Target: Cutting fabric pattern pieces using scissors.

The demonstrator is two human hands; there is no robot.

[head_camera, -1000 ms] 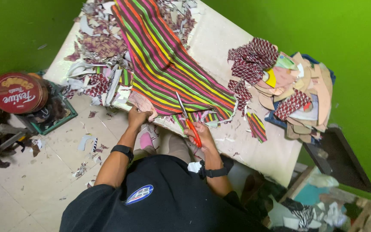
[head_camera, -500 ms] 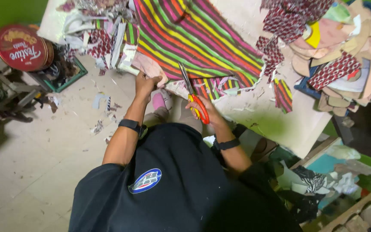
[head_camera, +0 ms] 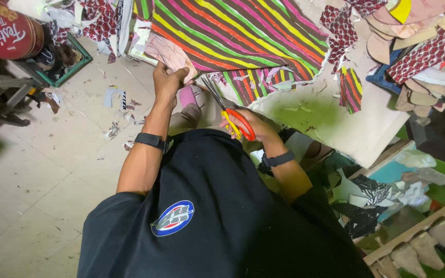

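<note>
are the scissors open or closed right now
Open: the scissors in the right hand show two blades spread apart near the striped cloth.

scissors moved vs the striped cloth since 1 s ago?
Cannot tell. The camera itself shifted. The scissors in the right hand sit at the striped cloth's near edge in each frame, left hand beside them.

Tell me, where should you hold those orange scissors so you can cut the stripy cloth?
Hold the orange scissors by their looped handles, coming from the near, body side, as the right hand does. The loops fit fingers, and the bare blades point away toward the striped cloth, whose edge the left hand grips.
</note>
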